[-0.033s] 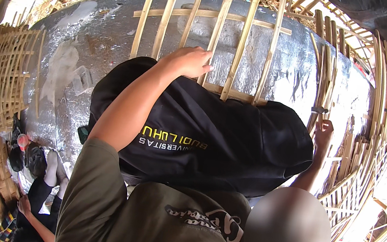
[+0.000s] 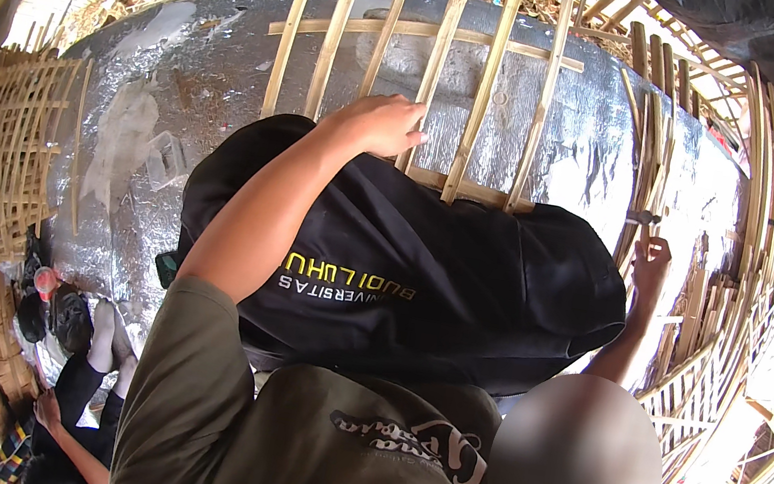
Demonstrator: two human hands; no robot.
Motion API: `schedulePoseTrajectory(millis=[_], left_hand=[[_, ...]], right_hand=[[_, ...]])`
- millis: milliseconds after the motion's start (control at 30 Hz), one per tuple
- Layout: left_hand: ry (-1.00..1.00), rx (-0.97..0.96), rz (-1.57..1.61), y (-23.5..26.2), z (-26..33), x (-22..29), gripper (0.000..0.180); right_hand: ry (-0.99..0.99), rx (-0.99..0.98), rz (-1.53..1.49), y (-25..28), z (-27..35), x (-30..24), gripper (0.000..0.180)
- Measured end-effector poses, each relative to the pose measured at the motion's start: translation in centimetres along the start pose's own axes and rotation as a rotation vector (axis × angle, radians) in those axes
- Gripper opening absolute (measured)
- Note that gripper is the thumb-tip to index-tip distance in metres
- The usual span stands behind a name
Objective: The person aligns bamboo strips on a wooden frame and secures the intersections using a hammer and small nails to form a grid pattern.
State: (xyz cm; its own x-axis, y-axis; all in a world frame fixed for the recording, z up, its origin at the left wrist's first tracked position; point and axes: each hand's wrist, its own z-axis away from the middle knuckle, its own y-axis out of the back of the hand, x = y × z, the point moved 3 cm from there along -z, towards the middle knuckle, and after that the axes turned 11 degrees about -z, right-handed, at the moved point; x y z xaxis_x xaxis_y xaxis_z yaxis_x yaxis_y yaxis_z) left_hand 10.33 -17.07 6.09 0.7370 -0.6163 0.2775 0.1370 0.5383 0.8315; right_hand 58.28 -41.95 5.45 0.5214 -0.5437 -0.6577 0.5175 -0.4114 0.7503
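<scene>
Foil-clad form (image 2: 546, 135), black cloth (image 2: 461, 284) draped. Left hand (image 2: 380, 124) fingers curled on a bamboo slat (image 2: 435, 67); right hand (image 2: 652, 264) fingers pinch a hammer (image 2: 642, 218).

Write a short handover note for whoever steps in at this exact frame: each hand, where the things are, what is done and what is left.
Left hand: resting on the bamboo slat frame, fingers curled over a slat; grip not clear.
Right hand: at the upright slats on the right, fingertips on one slat.
A black cloth is draped between the arms, over the large silver foil-covered form.
Done: several long slats and crosspieces already lie over the form.
Left: much foil is bare, so more lattice seems needed. Another person sits at lower left.
</scene>
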Motion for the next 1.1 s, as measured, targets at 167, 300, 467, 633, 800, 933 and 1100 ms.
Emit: schedulePoseTrajectory(millis=[167,300,467,633,800,933,1100], left_hand=[[-0.017,0.036,0.012,-0.2,-0.2,-0.1,0.044],[-0.011,0.024,0.015,0.3,-0.3,0.0,0.044],[-0.004,0.048,0.059,0.0,-0.6,-0.9,0.043],[-0.007,0.089,0.061,-0.2,-1.2,-1.4,0.042],[0.027,0.125,0.063,-0.2,-0.5,-2.2,0.043],[0.05,0.111,0.082,0.3,-0.2,-2.4,0.045],[0.073,0.068,0.064,0.4,-0.8,-3.4,0.047]], right_hand=[[0.316,0.088,0.174,0.4,-4.9,-4.3,0.031],[0.244,-0.04,0.193,-1.4,-6.5,-12.3,0.034],[-0.073,-0.445,0.311,-7.5,-8.5,-15.6,0.032],[-0.102,-0.438,0.252,-12.7,-8.9,-12.7,0.04],[-0.175,-0.62,0.33,-14.0,-9.0,-11.7,0.046],[-0.28,-0.733,0.319,-14.1,-9.2,-11.5,0.042],[-0.144,-0.669,0.299,-14.5,-9.9,-10.5,0.045]])
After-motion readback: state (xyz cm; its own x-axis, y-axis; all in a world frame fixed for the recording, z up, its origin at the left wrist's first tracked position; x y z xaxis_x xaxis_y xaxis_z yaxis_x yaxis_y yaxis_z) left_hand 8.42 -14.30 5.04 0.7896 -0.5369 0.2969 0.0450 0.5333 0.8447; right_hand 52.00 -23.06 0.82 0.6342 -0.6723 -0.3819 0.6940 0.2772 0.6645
